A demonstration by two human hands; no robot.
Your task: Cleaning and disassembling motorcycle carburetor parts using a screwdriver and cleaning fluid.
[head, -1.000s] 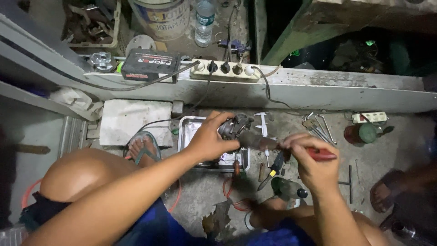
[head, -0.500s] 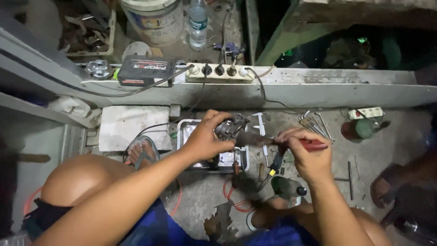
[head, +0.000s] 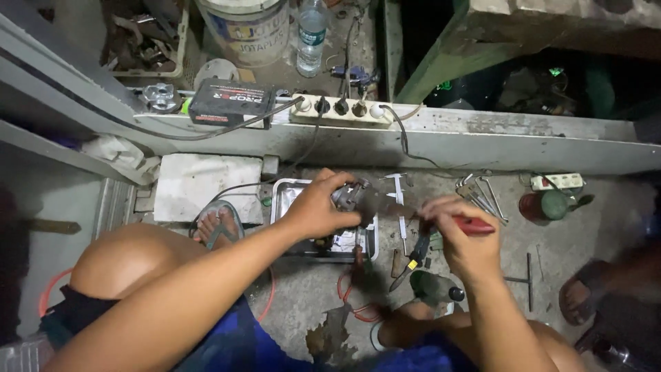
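My left hand grips a small dark metal part and holds it over a shallow metal tray on the concrete floor. My right hand is closed around a red-handled screwdriver, whose tip points left toward the metal part. The two hands are close together, above the tray's right edge. Pliers with dark handles lie on the floor just below my right hand.
A white power strip, a black battery, a paint bucket and a water bottle sit along a grey ledge behind. A caliper, hex keys and a T-handle wrench lie on the floor. Another person's sandalled foot is at right.
Both hands have stayed together over the tray with the same grips. The view has shifted slightly, and the right hand has tilted the screwdriver a little.
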